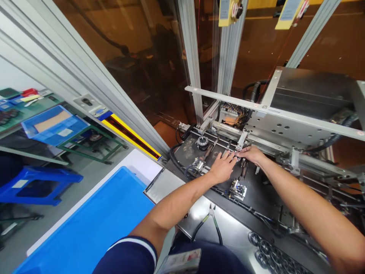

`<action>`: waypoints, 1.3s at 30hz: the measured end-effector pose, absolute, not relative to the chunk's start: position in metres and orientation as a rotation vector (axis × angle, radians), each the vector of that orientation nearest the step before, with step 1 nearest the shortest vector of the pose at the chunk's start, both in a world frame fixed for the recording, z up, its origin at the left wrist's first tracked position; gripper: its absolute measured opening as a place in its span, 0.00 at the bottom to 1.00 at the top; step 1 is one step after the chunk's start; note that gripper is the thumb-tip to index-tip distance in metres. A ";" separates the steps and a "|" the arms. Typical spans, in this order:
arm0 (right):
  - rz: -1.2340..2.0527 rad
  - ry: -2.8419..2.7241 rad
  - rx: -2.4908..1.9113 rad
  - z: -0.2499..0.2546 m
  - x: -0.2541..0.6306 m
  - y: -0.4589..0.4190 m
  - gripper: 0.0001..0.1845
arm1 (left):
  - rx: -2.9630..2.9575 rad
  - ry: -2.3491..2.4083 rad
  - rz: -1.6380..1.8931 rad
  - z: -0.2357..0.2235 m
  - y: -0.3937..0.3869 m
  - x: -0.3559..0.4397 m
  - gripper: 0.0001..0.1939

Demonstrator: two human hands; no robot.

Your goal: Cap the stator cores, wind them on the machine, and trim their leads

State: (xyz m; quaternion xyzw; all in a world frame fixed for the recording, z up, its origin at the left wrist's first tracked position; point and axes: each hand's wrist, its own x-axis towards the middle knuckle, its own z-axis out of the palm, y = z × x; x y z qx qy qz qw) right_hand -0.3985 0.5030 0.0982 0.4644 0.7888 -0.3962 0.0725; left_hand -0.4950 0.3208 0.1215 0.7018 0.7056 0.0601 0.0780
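Observation:
My left hand (224,167) reaches over the machine's black plate (185,154), fingers stretched and slightly apart, fingertips touching a small metallic part (238,159) mostly hidden under them. From the other side comes my right hand (252,154), thumb and fingers pinched together at that same spot beside a metal bracket (242,139). What it holds, if anything, is too covered to name. Left of my hands, a round black-and-silver part (202,142) sits on the plate. Small pneumatic fixtures flank my left hand, one of them a metal block (238,189) with thin tubes.
Diagonal cutters (211,213) with dark handles lie on the steel ledge (228,219) before me. Several black round parts (268,251) are gathered at its right. A metal bar (273,111) crosses above the hands. A blue tray (99,228) and a blue stool (37,184) stand left.

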 end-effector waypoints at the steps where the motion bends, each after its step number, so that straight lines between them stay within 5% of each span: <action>1: -1.211 2.360 1.403 0.096 -0.399 0.502 0.17 | 2.106 2.110 0.173 0.122 0.321 -0.495 0.29; 9: -1.144 2.568 1.402 0.137 -0.393 0.475 0.18 | 2.115 2.122 0.088 0.122 0.318 -0.491 0.36; 16: -0.859 2.771 1.502 0.213 -0.243 0.462 0.21 | 2.072 2.097 0.014 0.128 0.319 -0.491 0.40; 20: -0.679 2.615 1.644 0.192 -0.199 0.474 0.20 | 2.042 2.096 -0.026 0.143 0.323 -0.491 0.37; 27: -0.754 2.420 1.506 0.133 -0.217 0.478 0.16 | 2.085 2.122 -0.018 0.186 0.320 -0.454 0.15; 33: -0.834 2.373 1.491 0.131 -0.210 0.506 0.15 | 2.211 2.017 0.022 0.205 0.329 -0.411 0.17; 39: -0.979 2.364 1.501 0.118 -0.235 0.536 0.17 | 2.252 1.909 -0.049 0.173 0.356 -0.365 0.22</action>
